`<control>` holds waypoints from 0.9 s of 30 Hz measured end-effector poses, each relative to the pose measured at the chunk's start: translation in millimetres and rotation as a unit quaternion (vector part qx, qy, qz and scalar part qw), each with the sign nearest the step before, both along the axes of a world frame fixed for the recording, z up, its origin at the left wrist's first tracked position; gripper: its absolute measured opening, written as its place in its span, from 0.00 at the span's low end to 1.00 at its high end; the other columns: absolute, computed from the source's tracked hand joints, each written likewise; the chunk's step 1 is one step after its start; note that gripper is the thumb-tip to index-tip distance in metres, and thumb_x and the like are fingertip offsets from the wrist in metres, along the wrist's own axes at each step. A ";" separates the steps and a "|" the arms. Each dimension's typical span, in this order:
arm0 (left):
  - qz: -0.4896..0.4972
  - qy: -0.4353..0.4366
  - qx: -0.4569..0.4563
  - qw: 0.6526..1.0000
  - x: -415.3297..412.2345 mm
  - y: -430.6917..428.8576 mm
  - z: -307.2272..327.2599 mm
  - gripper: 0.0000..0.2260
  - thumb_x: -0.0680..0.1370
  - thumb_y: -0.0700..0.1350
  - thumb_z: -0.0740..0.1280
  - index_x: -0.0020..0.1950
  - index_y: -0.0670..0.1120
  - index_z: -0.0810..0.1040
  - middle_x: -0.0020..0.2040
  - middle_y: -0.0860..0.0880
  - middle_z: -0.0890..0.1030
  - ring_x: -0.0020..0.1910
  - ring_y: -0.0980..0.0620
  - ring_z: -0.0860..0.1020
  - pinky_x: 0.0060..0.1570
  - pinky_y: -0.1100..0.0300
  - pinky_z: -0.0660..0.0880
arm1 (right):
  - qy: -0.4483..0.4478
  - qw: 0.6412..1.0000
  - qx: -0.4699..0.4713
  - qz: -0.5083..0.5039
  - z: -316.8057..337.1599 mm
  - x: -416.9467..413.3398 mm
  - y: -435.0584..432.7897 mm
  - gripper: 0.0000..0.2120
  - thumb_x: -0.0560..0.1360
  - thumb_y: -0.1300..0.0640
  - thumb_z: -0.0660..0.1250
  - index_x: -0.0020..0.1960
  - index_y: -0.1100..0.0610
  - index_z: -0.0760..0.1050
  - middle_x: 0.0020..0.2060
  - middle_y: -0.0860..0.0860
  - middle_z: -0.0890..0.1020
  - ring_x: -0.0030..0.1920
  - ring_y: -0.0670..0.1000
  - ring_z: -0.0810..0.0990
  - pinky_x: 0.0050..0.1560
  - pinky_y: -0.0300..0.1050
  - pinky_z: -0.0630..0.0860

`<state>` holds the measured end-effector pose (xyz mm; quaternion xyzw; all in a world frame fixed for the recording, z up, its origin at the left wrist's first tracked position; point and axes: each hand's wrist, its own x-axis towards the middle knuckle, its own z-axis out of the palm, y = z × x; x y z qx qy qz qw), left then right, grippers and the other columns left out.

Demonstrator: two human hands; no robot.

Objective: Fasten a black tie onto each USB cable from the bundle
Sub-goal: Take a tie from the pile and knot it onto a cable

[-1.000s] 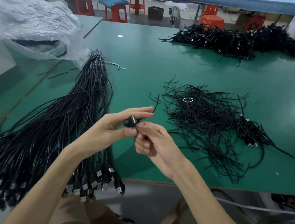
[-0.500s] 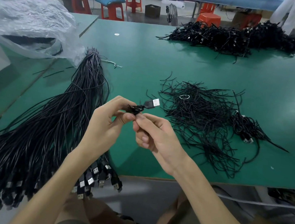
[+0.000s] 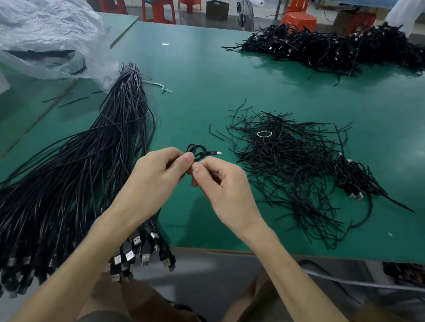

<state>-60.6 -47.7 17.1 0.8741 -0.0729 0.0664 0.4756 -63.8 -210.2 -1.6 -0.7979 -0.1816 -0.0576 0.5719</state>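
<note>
Head view: the small coiled black USB cable [image 3: 196,151] now stands clear above both thumbs, silver plug pointing right, where a second ago it was a lump buried between the fingers. The left hand [image 3: 158,178] and right hand [image 3: 225,190] each pinch its lower edge over the green table [image 3: 217,79], between the long black cable bundle [image 3: 66,181] on the left and the loose pile of black ties [image 3: 287,166] on the right. The tie is probably being twisted shut, though it is hidden.

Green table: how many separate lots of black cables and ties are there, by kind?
Untied cable bundle: 1
Loose tie pile: 1
Coiled cable heaps: 2, far and near right
Held coiled cable: 1
Total: 5
</note>
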 end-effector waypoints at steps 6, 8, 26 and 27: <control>-0.079 0.110 -0.128 0.982 -0.1 14.1 12.1 0.13 0.84 0.51 0.65 0.67 0.50 0.76 0.34 0.48 0.81 0.28 0.50 0.74 0.30 0.57 0.74 | -0.134 0.974 -0.180 -0.003 3.9 -0.9 -9.9 0.14 0.85 0.57 0.61 0.42 0.60 0.72 0.32 0.43 0.69 0.32 0.49 0.66 0.36 0.48 0.66; -0.156 0.134 -0.175 0.963 -1.2 25.9 14.3 0.16 0.85 0.53 0.60 0.70 0.52 0.77 0.40 0.44 0.83 0.34 0.45 0.78 0.35 0.57 0.77 | -0.103 0.987 -0.127 0.006 5.1 -0.3 -13.3 0.14 0.85 0.57 0.62 0.42 0.61 0.74 0.30 0.45 0.71 0.31 0.48 0.67 0.35 0.44 0.66; -0.156 -0.088 -0.075 0.981 -0.9 15.0 -5.6 0.09 0.84 0.44 0.63 0.57 0.46 0.82 0.50 0.53 0.85 0.50 0.56 0.82 0.53 0.64 0.76 | -0.014 0.999 -0.006 0.047 5.4 -6.3 -11.5 0.15 0.85 0.54 0.63 0.41 0.58 0.77 0.28 0.46 0.71 0.29 0.50 0.65 0.33 0.47 0.62; -0.124 -0.096 -0.047 0.986 -0.4 14.5 -6.3 0.08 0.84 0.46 0.64 0.53 0.47 0.83 0.47 0.56 0.84 0.46 0.58 0.82 0.49 0.65 0.75 | -0.014 0.999 -0.002 0.046 4.7 -6.5 -11.2 0.15 0.85 0.54 0.63 0.41 0.58 0.77 0.27 0.43 0.71 0.29 0.48 0.65 0.33 0.45 0.62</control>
